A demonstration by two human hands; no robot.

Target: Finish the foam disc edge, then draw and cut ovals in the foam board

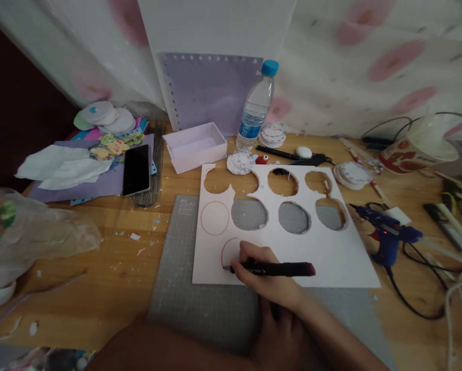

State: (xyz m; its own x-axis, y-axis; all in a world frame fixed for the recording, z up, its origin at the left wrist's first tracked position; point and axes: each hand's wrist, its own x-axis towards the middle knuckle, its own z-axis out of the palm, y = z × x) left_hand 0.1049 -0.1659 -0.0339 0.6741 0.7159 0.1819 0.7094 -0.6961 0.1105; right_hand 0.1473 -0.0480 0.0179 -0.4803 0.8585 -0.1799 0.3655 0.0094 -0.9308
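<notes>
My right hand (267, 270) grips a black marker (283, 269) with a dark red end, its tip touching a white foam board (292, 265). A red curved line (222, 253), part of a circle, runs up from the tip. Higher on the board is a full red circle (215, 218). Several round holes are cut through the board's upper half. Below my right wrist, my left hand (279, 340) is in shadow near the cutting mat (200, 312), fingers curled around something dark that I cannot make out.
Behind the board stand a water bottle (257, 105), an open white box (195, 147) and stacked paper discs (240, 161). A phone (137, 170) lies left. To the right are a blue glue gun (389, 234) with its cord and a paper tub (416, 149).
</notes>
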